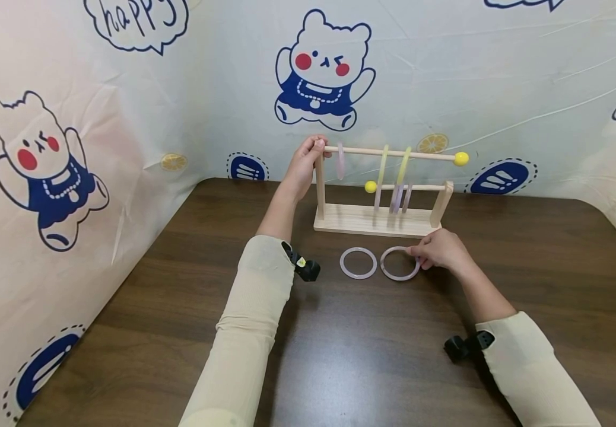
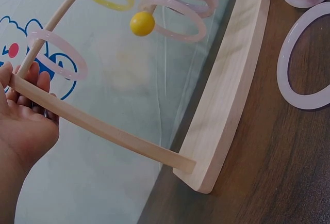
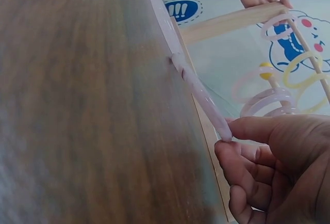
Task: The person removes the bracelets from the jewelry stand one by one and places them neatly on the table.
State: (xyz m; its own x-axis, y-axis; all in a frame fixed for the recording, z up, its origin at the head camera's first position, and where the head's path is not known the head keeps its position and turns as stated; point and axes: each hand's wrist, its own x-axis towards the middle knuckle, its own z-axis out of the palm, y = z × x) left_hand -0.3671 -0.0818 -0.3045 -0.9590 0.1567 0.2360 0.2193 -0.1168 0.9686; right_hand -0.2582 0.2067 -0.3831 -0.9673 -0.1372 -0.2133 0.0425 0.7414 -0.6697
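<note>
A two-tier wooden bangle stand stands on the table. My left hand grips the top of its left post, by the end of the upper rod, as the left wrist view also shows. With thumb and forefinger, my right hand pinches the right edge of a pale purple bangle in front of the stand. In the right wrist view this bangle appears edge-on. Another pale bangle lies flat to its left. A pink bangle and two yellow bangles hang from the upper rod.
Several pale purple bangles hang on the lower rod, which ends in a yellow ball. Another yellow ball caps the upper rod's right end. Behind the dark wooden table hangs a printed cloth.
</note>
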